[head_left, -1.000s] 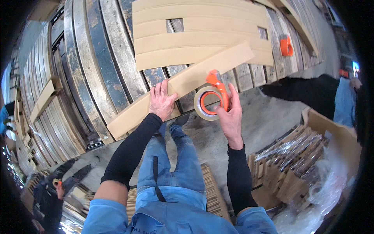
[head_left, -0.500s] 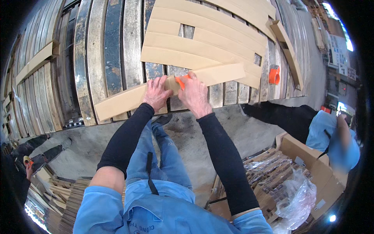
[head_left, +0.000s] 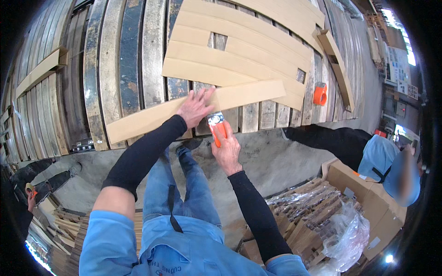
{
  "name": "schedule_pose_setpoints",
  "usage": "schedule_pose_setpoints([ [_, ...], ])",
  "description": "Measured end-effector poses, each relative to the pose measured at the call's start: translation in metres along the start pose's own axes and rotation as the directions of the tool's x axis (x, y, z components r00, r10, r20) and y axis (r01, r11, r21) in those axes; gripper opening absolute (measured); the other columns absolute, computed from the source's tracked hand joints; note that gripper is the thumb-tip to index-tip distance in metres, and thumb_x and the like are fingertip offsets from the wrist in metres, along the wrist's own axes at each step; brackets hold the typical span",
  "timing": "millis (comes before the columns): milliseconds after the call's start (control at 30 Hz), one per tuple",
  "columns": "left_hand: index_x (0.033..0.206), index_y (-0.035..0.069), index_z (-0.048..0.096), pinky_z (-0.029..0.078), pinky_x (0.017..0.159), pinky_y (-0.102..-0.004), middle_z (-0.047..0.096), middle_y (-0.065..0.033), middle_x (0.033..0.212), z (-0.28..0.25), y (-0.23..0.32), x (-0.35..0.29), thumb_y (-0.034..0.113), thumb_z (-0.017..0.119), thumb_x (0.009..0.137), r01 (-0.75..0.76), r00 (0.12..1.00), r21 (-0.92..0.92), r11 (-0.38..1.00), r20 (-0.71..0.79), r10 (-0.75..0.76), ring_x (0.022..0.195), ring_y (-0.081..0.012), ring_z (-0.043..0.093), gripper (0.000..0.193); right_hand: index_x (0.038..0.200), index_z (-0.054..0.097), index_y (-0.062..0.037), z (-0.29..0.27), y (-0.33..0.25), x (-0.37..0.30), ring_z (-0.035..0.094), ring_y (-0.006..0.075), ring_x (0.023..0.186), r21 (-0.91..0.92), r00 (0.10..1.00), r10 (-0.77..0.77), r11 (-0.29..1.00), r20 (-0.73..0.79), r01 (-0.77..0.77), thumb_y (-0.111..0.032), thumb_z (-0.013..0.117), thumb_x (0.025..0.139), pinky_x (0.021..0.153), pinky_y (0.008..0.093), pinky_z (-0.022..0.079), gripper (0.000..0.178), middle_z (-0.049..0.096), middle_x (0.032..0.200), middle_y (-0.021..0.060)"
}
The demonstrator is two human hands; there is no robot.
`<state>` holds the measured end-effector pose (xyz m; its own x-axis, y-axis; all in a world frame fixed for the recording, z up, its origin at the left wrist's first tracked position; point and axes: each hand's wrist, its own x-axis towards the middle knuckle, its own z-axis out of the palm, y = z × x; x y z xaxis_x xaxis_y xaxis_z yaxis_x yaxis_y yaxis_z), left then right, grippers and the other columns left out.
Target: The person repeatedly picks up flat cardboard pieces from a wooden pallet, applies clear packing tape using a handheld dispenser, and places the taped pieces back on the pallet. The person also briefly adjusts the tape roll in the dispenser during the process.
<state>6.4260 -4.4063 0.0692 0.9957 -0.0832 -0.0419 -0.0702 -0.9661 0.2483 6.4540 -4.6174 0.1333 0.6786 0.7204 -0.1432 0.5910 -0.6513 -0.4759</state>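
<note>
A long folded cardboard strip (head_left: 251,93) lies slantwise along the near edge of the slatted wooden surface. My left hand (head_left: 195,109) presses on its middle, fingers stretched out and apart. Just right of it, my right hand (head_left: 226,149) is closed round an orange tape dispenser (head_left: 217,129) with a silver front end. That front end meets the strip's near edge, and a shiny brownish patch, apparently tape, shows on the cardboard between the hands. Beyond lies a flat cardboard sheet (head_left: 258,53) with cut-out rectangular holes, partly under the strip.
An orange ring-shaped roll (head_left: 320,94) stands right of the sheet, near a folded cardboard piece (head_left: 338,69). Another folded piece (head_left: 41,73) lies far left. Behind me at right is a large carton (head_left: 354,184) with bundled cardboard and plastic film. Other people stand at both sides.
My right hand has drawn the tape dispenser toward me, from the top of the strip to its near edge. My left hand has shifted slightly right and its fingers have spread flat.
</note>
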Motion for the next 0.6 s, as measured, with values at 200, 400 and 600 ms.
schedule_pose_setpoints([
  [200,0.118,0.007,0.062,0.042,0.107,-0.0514,0.045,-0.026,0.142,-0.012,-0.021,0.014,0.016,0.076,0.068,0.197,0.979,-0.509,0.838,0.146,-0.141,0.124,-0.0438,0.05,0.053,0.127,0.066,-0.0165,-0.013,0.001,0.008,0.066,0.0381,0.096,0.122,0.989,-0.099,0.986,-0.106,0.112,-0.007,0.072,0.072,0.081,0.0481,0.057,0.056,0.049,0.145,0.0138],
  [400,0.14,-0.001,0.052,0.043,0.112,-0.0409,0.04,-0.0283,0.154,0.003,-0.044,-0.036,0.019,0.081,0.074,0.321,0.947,-0.734,0.599,0.239,-0.215,0.133,-0.0409,0.051,0.075,0.125,0.065,-0.0161,-0.023,-0.029,0.044,0.065,0.0334,0.09,0.064,0.991,-0.094,0.994,0.094,0.088,-0.008,0.071,0.073,0.077,0.0446,0.058,0.054,0.05,0.14,0.0131],
  [600,0.119,0.007,0.062,0.038,0.106,-0.0504,0.042,-0.0159,0.15,-0.018,0.032,-0.055,0.027,0.081,0.071,0.415,0.91,-0.121,0.902,0.046,-0.413,0.131,-0.036,0.046,0.055,0.124,0.067,-0.0171,-0.027,-0.033,0.056,0.067,0.0354,0.084,0.028,0.988,-0.09,0.996,0.123,0.087,-0.008,0.073,0.073,0.072,0.045,0.059,0.051,0.051,0.139,0.0151],
])
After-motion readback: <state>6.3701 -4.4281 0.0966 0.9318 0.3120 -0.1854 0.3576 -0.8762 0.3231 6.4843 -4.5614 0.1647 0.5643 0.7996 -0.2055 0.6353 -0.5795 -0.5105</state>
